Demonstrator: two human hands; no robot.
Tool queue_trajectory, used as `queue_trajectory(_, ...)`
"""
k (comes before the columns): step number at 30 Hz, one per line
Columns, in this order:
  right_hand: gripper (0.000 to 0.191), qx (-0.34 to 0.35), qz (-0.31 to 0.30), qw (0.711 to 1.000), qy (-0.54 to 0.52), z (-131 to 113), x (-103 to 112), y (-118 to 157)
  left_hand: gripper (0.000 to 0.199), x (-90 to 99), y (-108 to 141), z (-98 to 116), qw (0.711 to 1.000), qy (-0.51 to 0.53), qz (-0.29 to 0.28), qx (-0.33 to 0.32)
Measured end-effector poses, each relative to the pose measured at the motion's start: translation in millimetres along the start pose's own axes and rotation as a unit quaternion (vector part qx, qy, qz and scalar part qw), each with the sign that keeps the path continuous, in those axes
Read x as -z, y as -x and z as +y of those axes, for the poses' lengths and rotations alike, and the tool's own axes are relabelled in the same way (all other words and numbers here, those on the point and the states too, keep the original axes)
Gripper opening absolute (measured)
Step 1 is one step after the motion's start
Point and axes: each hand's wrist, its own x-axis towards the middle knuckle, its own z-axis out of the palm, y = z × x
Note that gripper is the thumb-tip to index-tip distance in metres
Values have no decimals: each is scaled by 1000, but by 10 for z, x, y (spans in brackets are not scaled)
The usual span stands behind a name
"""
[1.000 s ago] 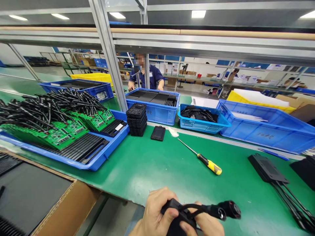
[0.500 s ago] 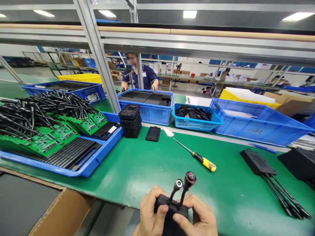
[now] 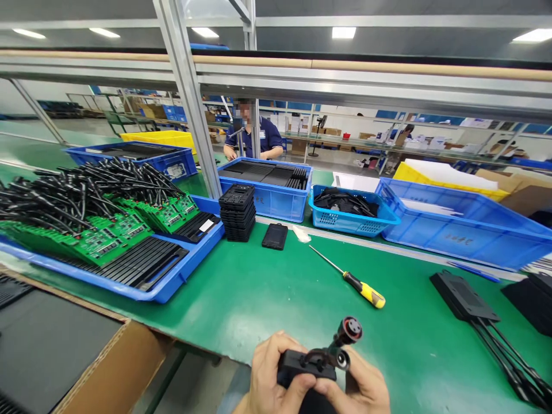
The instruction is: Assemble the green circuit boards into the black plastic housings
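Note:
Both my hands grip a small black plastic case [image 3: 293,367] at the table's front edge, its cable end facing up. My left hand [image 3: 272,374] clasps its left side, thumb along the near face. Around the right side closes my right hand [image 3: 360,382], its thumb beside the left one. Two short cables rise from the case; one ends in a round connector with a red ring [image 3: 351,329], the other in a round plug [image 3: 342,360] bent to the right. The lower part of the case is hidden by my hands. Beyond lies a yellow-and-black screwdriver [image 3: 366,292].
At left, a blue tray [image 3: 166,287] holds green circuit boards [image 3: 125,233] with black cables. Behind are a stack of black housings [image 3: 237,213], a single housing [image 3: 275,236] and blue bins [image 3: 280,201]. Finished-looking cased units [image 3: 466,296] lie right. A person [image 3: 267,138] sits opposite.
The case has tipped in my hands, and the plug cable has swung right and down, below the red-ringed connector. Both thumbs have come closer together. The view has shifted slightly left.

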Motion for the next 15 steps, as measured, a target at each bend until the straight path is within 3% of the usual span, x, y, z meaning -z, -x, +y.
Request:
queue_trajectory(6, 28, -60, -25, 998, -21, 17, 15, -55, 26, 32, -134, 50, 999, -5, 23, -39)
queue_trajectory(10, 25, 10, -111, 993, -42, -54, 161, -201, 24, 77, -181, 35, 993, -19, 12, -117)
queue_trajectory(15, 10, 109, -55, 992, 23, -190, 189, -252, 22, 114, -176, 31, 989, -30, 2, -145)
